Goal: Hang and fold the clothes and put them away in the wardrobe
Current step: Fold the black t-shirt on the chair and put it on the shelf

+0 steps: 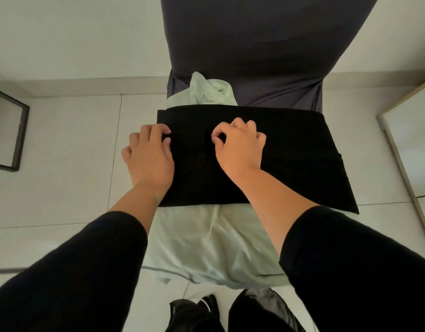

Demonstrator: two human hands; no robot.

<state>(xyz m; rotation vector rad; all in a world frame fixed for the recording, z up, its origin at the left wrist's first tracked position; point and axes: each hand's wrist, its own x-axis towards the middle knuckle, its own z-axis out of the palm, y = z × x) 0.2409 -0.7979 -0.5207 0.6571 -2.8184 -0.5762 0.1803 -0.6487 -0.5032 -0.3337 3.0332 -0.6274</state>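
Note:
A black garment [290, 149], folded into a wide rectangle, lies flat on the seat of a chair with a dark grey cover [249, 49]. Under it a pale green garment [214, 245] is spread, hanging over the seat's front edge and bunched up at the chair back. My left hand [149, 156] rests on the black garment's left part, its fingers curled into the cloth. My right hand [238, 147] is near the garment's middle, with thumb and forefinger pinching the fabric. Both forearms wear black sleeves.
A black-framed object [17, 130] stands on the white tiled floor at the left. A pale wooden-edged panel [403, 159] runs along the right. Dark clothes [233, 312] lie on the floor in front of the chair.

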